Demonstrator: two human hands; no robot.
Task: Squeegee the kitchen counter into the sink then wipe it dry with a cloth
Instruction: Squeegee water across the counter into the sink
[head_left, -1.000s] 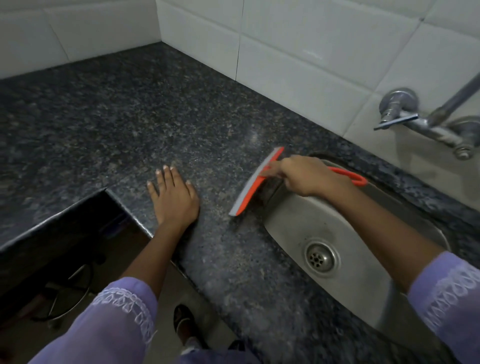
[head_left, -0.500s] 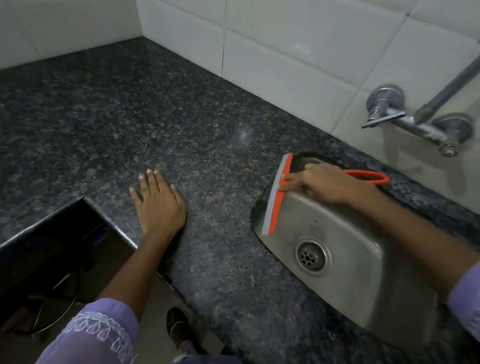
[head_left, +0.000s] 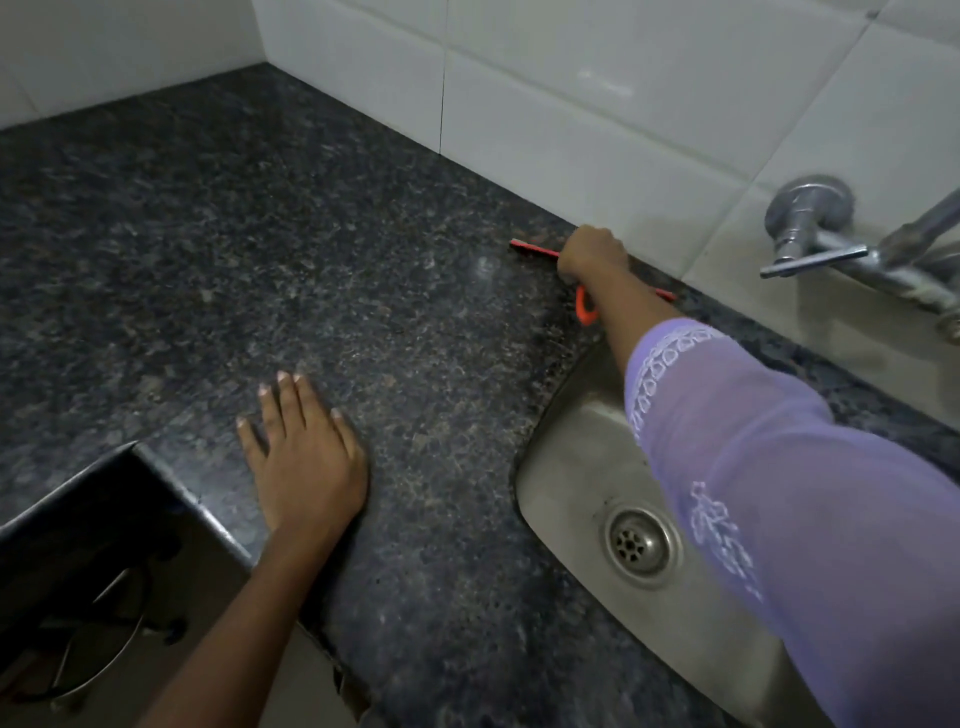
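speckled granite counter (head_left: 322, 270) beneath white tiles (head_left: 597, 104); right hand (head_left: 592, 254) fingers clamped on squeegee (head_left: 535, 248), left hand (head_left: 304, 457) fingers spread flat.

this is a home kitchen. a dark speckled granite counter (head_left: 322, 270) fills most of the frame and turns a corner at the upper left, where it meets walls of large glossy white tiles (head_left: 597, 93). at the lower right a stainless steel sink (head_left: 566, 499) with a round drain (head_left: 641, 543) is set into the stone. a metal wall tap (head_left: 810, 228) with a lever handle juts from the tiles at the right edge. at the lower left the counter is cut away over a dark open space (head_left: 78, 561).
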